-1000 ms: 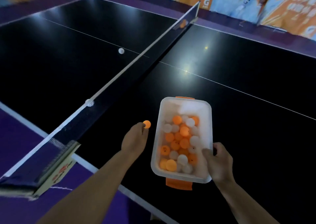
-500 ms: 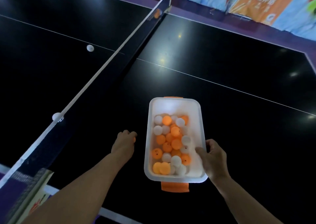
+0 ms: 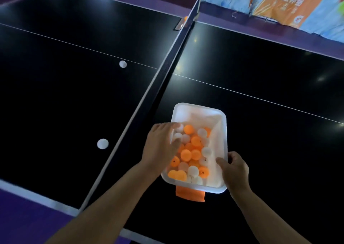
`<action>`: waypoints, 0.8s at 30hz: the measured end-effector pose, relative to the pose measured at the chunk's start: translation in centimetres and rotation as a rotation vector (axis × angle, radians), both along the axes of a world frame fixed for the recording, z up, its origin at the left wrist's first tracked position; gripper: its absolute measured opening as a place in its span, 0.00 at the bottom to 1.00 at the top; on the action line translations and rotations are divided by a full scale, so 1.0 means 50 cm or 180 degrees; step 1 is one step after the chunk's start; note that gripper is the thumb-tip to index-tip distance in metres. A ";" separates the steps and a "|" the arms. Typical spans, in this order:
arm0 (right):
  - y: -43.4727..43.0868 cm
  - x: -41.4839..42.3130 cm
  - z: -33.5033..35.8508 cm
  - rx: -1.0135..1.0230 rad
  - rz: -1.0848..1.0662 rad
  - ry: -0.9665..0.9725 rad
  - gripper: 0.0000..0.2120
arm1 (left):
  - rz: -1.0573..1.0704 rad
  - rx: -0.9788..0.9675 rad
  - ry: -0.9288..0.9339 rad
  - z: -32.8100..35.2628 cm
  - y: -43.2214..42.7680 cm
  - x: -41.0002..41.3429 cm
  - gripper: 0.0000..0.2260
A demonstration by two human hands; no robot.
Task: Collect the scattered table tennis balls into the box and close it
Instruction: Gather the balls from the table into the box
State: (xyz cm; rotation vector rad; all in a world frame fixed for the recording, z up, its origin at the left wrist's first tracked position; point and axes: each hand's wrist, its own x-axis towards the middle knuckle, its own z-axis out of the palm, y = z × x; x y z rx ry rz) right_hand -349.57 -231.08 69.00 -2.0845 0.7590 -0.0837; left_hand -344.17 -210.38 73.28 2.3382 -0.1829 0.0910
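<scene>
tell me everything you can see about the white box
The box is a rectangular tub of translucent white plastic, rounded corners, broad rim, open, no lid in view. An orange tab sticks out at its near end. Orange and white balls lie heaped inside. It is beside the net. The right hand grips its near right rim; the left hand reaches in over the left rim.

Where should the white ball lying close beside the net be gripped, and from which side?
Pinch the white ball across its widest middle, coming from above: it is round, sits bare on the table, and the net stands close beside it, toward the box.
</scene>
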 end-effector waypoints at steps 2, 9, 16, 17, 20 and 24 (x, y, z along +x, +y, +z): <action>0.034 0.012 0.001 0.0004 -0.0030 0.0000 0.04 | 0.0223 -0.0067 -0.0035 0.005 0.065 0.024 0.16; 0.119 0.036 -0.004 0.0061 -0.0301 0.0044 0.05 | 0.1422 -0.0871 0.0357 -0.046 0.279 0.056 0.13; 0.164 0.062 -0.002 -0.0086 -0.0381 0.0097 0.05 | 0.0856 0.0264 0.1114 -0.184 0.383 0.085 0.19; 0.169 0.066 -0.004 -0.0111 -0.0390 0.0116 0.05 | 0.0725 0.0475 0.1173 -0.196 0.387 0.089 0.19; 0.183 0.078 -0.007 -0.0170 -0.0415 0.0155 0.05 | 0.0455 0.1099 0.1346 -0.225 0.400 0.097 0.18; 0.196 0.091 -0.006 -0.0194 -0.0419 0.0156 0.06 | 0.0841 0.0531 0.1295 -0.198 0.404 0.126 0.15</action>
